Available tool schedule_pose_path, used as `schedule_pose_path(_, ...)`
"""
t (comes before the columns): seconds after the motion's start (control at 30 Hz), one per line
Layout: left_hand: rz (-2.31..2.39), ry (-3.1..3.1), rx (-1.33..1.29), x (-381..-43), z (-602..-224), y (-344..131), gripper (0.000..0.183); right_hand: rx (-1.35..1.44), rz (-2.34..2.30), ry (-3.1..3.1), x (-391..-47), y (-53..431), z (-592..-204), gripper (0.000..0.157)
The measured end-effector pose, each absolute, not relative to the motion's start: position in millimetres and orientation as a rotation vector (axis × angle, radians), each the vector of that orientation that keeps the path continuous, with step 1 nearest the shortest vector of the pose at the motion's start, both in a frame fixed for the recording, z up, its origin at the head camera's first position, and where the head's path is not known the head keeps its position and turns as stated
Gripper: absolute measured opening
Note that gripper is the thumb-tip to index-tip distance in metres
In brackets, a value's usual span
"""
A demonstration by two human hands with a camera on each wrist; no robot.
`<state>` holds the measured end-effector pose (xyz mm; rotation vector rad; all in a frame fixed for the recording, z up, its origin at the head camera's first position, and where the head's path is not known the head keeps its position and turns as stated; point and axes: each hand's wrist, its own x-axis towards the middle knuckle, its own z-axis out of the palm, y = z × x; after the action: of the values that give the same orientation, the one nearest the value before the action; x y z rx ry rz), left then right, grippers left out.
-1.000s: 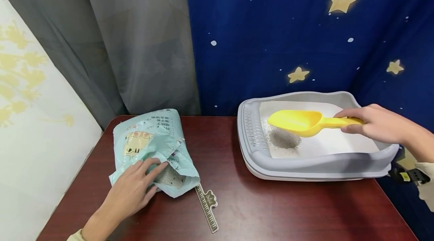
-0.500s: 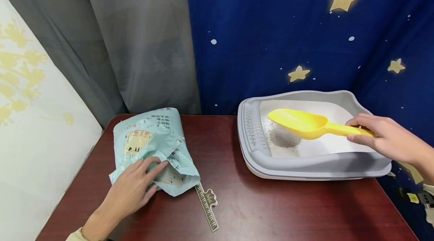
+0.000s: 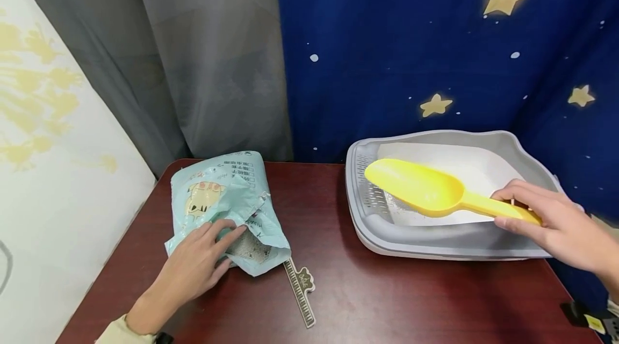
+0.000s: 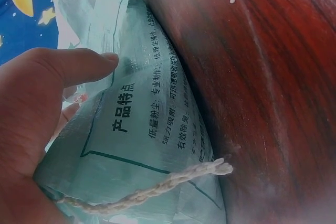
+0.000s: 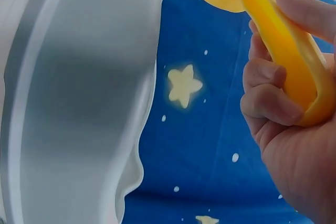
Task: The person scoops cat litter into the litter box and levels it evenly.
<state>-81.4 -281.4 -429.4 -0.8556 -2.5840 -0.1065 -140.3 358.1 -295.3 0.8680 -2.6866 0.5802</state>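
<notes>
My right hand (image 3: 551,220) grips the handle of a yellow scoop (image 3: 420,188), which is held above the grey litter box (image 3: 435,236). The scoop's bowl faces up and shows bare yellow plastic. In the right wrist view, fingers wrap round the hollow handle. My left hand (image 3: 198,258) holds the mouth of a light-blue cat litter bag (image 3: 217,188) that lies on the table. The thumb (image 4: 89,66) lies along the bag's outside, with other fingers on the far side. Grey granular litter (image 3: 249,247) shows inside the mouth. The scoop covers most of the litter in the box.
A flat clip with a piano-key pattern (image 3: 301,293) lies on the dark red table (image 3: 387,301), its upper end at the bag's edge. Behind hang a grey curtain (image 3: 232,64) and a blue starry curtain (image 3: 387,37). A white wall (image 3: 58,199) borders the left.
The scoop has tilted, its handle end lower, and has come nearer the camera with my right hand. It now hides the litter pile in the box. My left hand stays on the bag.
</notes>
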Motion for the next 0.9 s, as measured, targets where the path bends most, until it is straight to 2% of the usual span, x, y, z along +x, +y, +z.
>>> schedule_pose_path(0.47, -0.139, -2.555, -0.885, -81, -430, -280, 0.078, 1.175, 0.795, -2.563, -120, 310, -301, 0.062)
schedule_pose_path(0.63, -0.197, -2.530, -0.884, -81, -429, -279, 0.080, 1.269, 0.876, -2.512, -114, 289, -308, 0.061)
schedule_pose_path(0.8, -0.267, -2.499, -0.876, -81, -429, -278, 0.060, 1.317, 0.898, -2.546, -105, 266, -318, 0.055)
schedule_pose_path(0.9, -0.280, -2.476, -0.870, -82, -428, -278, 0.060, 1.354, 0.939, -2.528, -101, 253, -327, 0.051)
